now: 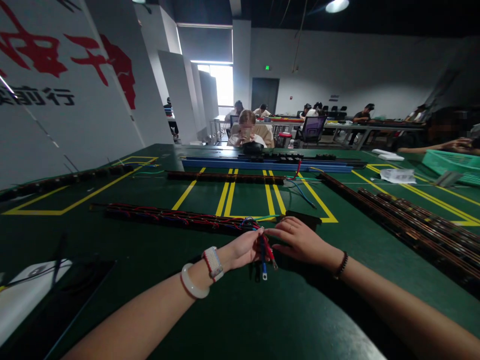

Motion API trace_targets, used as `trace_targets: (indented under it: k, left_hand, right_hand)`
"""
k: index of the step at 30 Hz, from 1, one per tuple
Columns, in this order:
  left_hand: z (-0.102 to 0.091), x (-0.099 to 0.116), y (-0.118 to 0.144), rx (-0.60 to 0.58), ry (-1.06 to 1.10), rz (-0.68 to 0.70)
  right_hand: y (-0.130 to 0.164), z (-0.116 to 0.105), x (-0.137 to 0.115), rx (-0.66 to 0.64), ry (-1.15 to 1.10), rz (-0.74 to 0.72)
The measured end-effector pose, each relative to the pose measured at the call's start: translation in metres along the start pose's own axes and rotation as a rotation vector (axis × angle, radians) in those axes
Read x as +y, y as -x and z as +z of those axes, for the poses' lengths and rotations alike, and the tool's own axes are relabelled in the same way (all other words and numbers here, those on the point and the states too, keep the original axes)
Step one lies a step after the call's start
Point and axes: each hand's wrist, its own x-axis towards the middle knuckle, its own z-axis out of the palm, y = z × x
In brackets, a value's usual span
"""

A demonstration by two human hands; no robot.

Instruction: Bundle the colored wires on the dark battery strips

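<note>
My left hand (pixel 247 248) is closed around a bundle of wires with red and blue sleeves, its metal ring ends hanging below the fingers. One blue wire end (pixel 264 270) and a red wire end (pixel 270 254) show plainly. The wires come from a long dark strip (pixel 180 218) with red and blue wiring, lying across the table to the left. My right hand (pixel 298 240) is beside the bundle, its fingers stretched apart, the index fingertip at or near the left thumb. Whether that fingertip touches a wire cannot be made out. Behind the right hand lies a flat black piece (pixel 305 218).
Yellow tape lines mark the green table (pixel 318 310). Another strip (pixel 225 178) and a blue rail (pixel 210 163) lie farther back. Several brown-black strips (pixel 412 220) are at right, near a green basket (pixel 446 164). A white object (pixel 22 295) is at left. People sit beyond.
</note>
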Motion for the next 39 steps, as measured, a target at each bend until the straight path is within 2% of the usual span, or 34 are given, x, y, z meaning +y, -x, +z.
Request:
trace_targets:
  k: [4, 9, 12, 14, 18, 21, 27, 32, 35, 39]
  left_hand:
    - [-0.001, -0.004, -0.003, 0.033, -0.012, 0.020]
    - [-0.002, -0.006, -0.002, 0.046, -0.036, 0.058]
    - [0.000, -0.006, 0.004, -0.063, 0.039, 0.077]
    - [0.001, -0.006, 0.008, -0.086, 0.101, 0.105]
    - [0.006, -0.011, 0.011, 0.058, -0.010, 0.158]
    - [0.010, -0.013, 0.011, 0.100, -0.162, 0.153]
    - [0.007, -0.012, 0.008, 0.095, -0.232, 0.116]
    - [0.004, -0.011, 0.007, 0.100, -0.225, 0.088]
    - [0.010, -0.008, 0.011, 0.134, -0.210, 0.070]
    - [0.019, -0.005, 0.017, 0.153, -0.179, 0.086]
  right_hand:
    - [0.001, 0.008, -0.020, -0.055, 0.001, -0.079]
    - [-0.006, 0.019, -0.016, 0.001, -0.032, -0.045]
    - [-0.010, 0.019, -0.011, 0.107, -0.124, 0.085]
    - [-0.015, 0.018, -0.008, 0.165, -0.217, 0.194]
    - [-0.035, 0.015, -0.004, 0.173, -0.370, 0.373]
    - [-0.058, 0.010, -0.002, 0.135, -0.374, 0.446]
    - [-0.111, 0.004, 0.000, -0.025, -0.166, 0.486]
    - [-0.140, 0.015, -0.006, -0.153, -0.036, 0.486]
    - [-0.141, 0.018, -0.008, -0.145, -0.031, 0.458]
    - [-0.117, 0.008, -0.003, -0.053, -0.263, 0.394]
